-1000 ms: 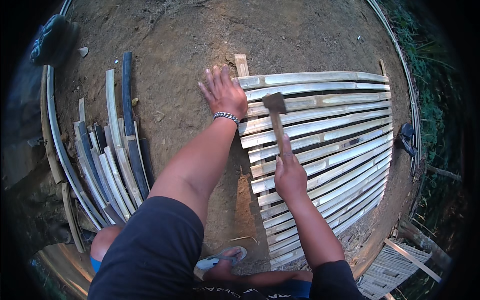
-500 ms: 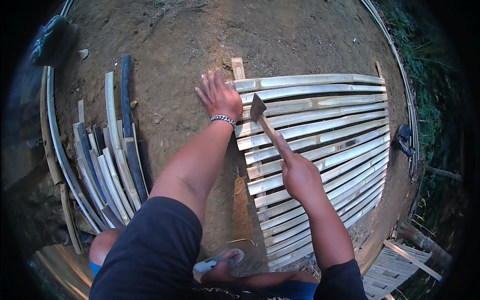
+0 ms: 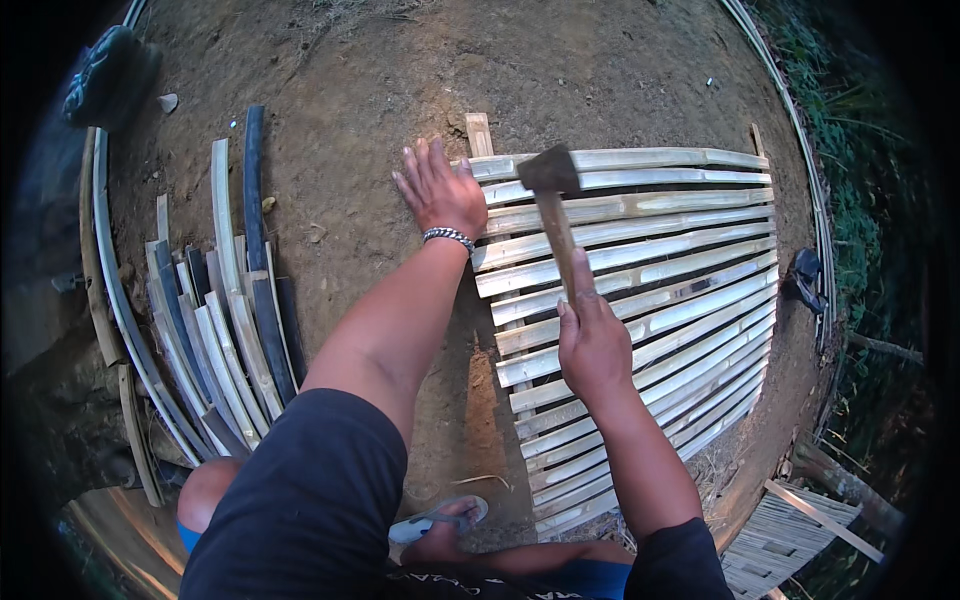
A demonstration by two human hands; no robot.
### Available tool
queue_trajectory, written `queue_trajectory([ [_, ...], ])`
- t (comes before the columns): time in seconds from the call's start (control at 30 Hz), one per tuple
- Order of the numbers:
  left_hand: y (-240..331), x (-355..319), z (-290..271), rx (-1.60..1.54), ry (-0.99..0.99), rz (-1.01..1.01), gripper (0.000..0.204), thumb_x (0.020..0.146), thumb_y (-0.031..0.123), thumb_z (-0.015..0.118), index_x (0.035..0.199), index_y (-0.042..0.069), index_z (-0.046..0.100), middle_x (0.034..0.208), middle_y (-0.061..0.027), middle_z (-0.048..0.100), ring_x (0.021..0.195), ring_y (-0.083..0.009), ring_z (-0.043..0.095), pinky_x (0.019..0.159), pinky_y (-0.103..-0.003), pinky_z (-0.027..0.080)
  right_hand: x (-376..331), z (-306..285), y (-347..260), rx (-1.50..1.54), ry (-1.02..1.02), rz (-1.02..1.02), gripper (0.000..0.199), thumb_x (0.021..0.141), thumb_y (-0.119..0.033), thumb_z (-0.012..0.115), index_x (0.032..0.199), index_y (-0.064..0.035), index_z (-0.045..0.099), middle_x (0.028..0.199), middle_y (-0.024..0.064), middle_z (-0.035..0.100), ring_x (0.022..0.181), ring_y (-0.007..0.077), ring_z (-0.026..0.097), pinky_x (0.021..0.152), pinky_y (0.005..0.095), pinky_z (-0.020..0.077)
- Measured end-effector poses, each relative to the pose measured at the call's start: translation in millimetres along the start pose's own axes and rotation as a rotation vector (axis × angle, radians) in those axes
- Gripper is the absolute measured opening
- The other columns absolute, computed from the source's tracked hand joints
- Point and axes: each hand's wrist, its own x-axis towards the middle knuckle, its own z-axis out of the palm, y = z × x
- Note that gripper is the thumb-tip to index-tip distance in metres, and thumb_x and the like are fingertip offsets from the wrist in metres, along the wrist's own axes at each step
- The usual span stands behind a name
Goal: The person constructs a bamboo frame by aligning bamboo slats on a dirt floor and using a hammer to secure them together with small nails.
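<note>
A lattice of pale split bamboo slats [image 3: 640, 271] lies on the ground before me, its slats running left to right over crosspieces. My left hand [image 3: 445, 197] is open, fingers spread, pressed against the left ends of the upper slats. A crosspiece [image 3: 479, 135] sticks out beyond the top slat, just past that hand. My right hand [image 3: 597, 350] is closed round the wooden handle of a hatchet [image 3: 557, 225]. Its dark metal head, slightly blurred, is raised over the top slats near their left ends.
Left of me lies a pile of loose split bamboo strips [image 3: 225, 300], pale and dark. My sandalled foot [image 3: 450, 520] is near the lattice's lower left. A dark object [image 3: 804, 278] lies beyond its right end. A woven bamboo panel [image 3: 785, 545] is at the lower right.
My right hand has lifted the hatchet, and its head has moved up and to the right, away from the slats. My left hand stays nearly in place.
</note>
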Motion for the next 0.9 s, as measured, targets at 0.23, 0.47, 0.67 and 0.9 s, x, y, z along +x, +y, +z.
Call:
queue_trajectory([
  [0.23,2,-1,5,0.001,-0.004,-0.006,0.059,0.103,0.035,0.040,0.153,0.005,0.032,0.161,-0.0172,0.030,0.155,-0.0330,0.013,0.125,-0.053,0.001,0,-5,4,-0.164,-0.428,0.189,0.077,0.098,-0.012,0.056,0.161,-0.0300,0.016,0.105,0.0236,0.070,0.087,0.0410,0.069,0.073,0.0493,0.0550],
  [0.47,3,0,-1,0.017,0.000,-0.001,0.057,0.103,0.035,0.040,0.152,0.005,0.033,0.160,-0.0173,0.031,0.154,-0.0334,0.014,0.125,-0.054,0.001,-47,20,25,0.253,0.213,-0.006,0.077,0.098,-0.010,0.056,0.162,-0.0216,0.015,0.121,0.0258,0.065,0.102,0.0419,0.068,0.081,0.0449,0.0568],
  [0.67,6,-5,9,0.019,0.019,0.018,0.057,0.103,0.035,0.041,0.152,0.006,0.033,0.160,-0.0169,0.031,0.154,-0.0337,0.015,0.125,-0.054,0.001,-56,51,32,-0.074,-0.220,0.202,0.079,0.100,-0.012,0.052,0.161,-0.0350,0.008,0.080,0.0192,0.063,0.069,0.0390,0.066,0.064,0.0501,0.0537],
  [0.9,4,0,-3,0.029,-0.006,0.049,0.056,0.104,0.035,0.040,0.151,0.006,0.034,0.161,-0.0184,0.029,0.154,-0.0349,0.013,0.124,-0.055,0.002,-42,40,22,-0.059,-0.411,0.270,0.088,0.097,-0.006,0.053,0.161,-0.0326,0.000,0.099,0.0258,0.067,0.084,0.0423,0.068,0.073,0.0505,0.0548],
])
